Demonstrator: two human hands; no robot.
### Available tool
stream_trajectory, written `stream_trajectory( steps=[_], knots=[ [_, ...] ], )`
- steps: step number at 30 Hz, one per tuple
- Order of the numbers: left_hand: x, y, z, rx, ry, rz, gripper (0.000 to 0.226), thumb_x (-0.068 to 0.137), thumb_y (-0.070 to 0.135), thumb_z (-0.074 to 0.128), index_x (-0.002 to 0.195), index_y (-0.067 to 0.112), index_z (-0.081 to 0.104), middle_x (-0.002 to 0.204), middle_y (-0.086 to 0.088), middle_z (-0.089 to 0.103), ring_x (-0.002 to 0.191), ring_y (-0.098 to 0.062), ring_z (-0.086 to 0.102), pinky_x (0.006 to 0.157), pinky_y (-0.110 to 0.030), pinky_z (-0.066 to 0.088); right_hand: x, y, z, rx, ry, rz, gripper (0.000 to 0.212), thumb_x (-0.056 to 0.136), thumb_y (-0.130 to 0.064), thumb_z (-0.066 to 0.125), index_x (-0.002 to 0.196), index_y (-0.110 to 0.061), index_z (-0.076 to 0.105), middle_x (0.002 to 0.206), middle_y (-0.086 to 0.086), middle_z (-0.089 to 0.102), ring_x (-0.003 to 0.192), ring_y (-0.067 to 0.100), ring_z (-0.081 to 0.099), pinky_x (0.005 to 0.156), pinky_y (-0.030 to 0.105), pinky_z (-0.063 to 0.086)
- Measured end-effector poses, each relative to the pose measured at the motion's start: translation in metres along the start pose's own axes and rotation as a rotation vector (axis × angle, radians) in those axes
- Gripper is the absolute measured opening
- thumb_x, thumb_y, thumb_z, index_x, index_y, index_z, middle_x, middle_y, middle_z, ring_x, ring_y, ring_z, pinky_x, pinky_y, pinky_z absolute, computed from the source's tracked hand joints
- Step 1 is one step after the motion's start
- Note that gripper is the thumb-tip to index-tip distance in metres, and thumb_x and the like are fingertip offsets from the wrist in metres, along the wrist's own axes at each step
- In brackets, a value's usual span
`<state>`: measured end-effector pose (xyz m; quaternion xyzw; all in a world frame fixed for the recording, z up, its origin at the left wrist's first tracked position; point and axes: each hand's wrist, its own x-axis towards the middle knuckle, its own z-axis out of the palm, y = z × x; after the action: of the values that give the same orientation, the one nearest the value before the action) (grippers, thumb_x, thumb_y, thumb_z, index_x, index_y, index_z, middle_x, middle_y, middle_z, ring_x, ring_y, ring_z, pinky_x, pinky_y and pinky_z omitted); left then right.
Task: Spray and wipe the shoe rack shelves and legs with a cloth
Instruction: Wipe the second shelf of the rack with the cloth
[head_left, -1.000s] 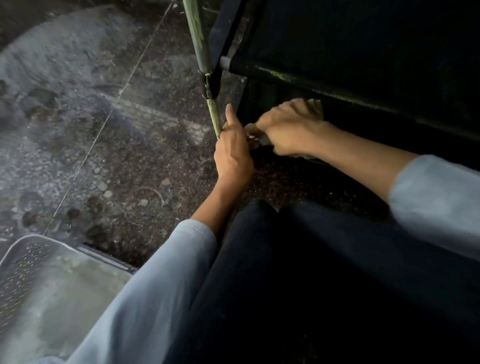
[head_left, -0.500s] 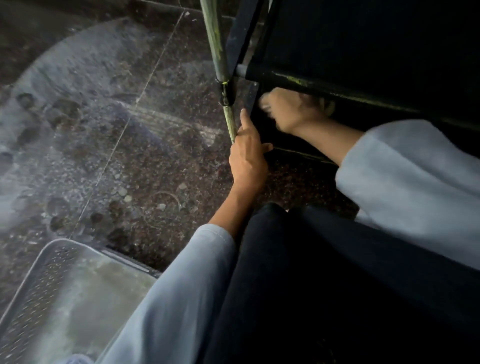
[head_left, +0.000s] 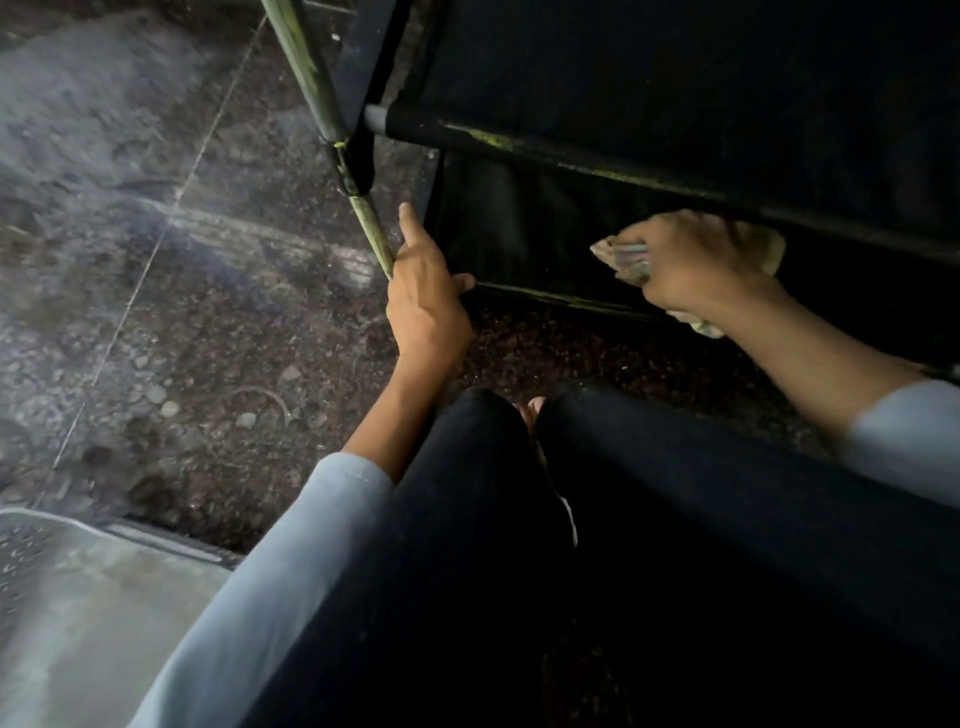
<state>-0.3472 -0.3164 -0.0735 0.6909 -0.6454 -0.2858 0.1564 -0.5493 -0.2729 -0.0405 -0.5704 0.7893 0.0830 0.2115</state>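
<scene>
We see the shoe rack (head_left: 649, 93) standing on the speckled stone floor (head_left: 182, 312), its thin corner leg (head_left: 371, 228) running on a slant from the upper left down toward us, and the front rail of its dark fabric shelf (head_left: 545, 148) stretching away to the right. Our left hand (head_left: 423, 306) holds the leg low down, forefinger laid straight along it, thumb out to the side. Our right hand (head_left: 696, 260) has its grip curled round a crumpled cloth (head_left: 623, 257), reaching under that rail onto the lower shelf (head_left: 498, 228). A pale perforated tray (head_left: 78, 597) lies at lower left; we cannot tell what it holds.
</scene>
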Motion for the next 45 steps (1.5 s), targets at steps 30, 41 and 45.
stream_trajectory(
  steps=[30,41,45],
  knots=[
    [-0.008,0.025,0.043,-0.102,-0.192,0.177,0.058,0.078,0.021,0.073,0.125,0.003,0.043,0.125,-0.014,0.05,0.119,-0.031,0.045,0.101,-0.042,0.038,0.029,-0.051,0.021,0.185,0.155,-0.115,0.041,0.09,-0.051,0.034,0.121,-0.039,0.059,0.124,0.0,0.059,0.115,0.027,0.055,0.093,0.036,0.041],
    [-0.009,0.025,0.051,-0.113,-0.15,0.154,0.071,0.08,0.016,0.073,0.138,0.001,0.034,0.134,-0.016,0.045,0.125,-0.03,0.04,0.108,-0.04,0.032,0.056,0.086,0.07,0.323,0.306,0.401,0.058,0.091,-0.044,0.029,0.144,-0.02,0.039,0.149,0.01,0.036,0.134,0.031,0.037,0.111,0.045,0.03],
    [-0.007,0.028,0.05,-0.099,-0.171,0.142,0.072,0.08,0.015,0.072,0.138,0.002,0.033,0.136,-0.016,0.044,0.126,-0.031,0.04,0.107,-0.04,0.033,0.037,0.012,0.049,0.213,0.324,0.122,0.038,0.097,-0.039,0.045,0.13,-0.026,0.057,0.141,0.007,0.048,0.131,0.029,0.04,0.109,0.035,0.028]
  ],
)
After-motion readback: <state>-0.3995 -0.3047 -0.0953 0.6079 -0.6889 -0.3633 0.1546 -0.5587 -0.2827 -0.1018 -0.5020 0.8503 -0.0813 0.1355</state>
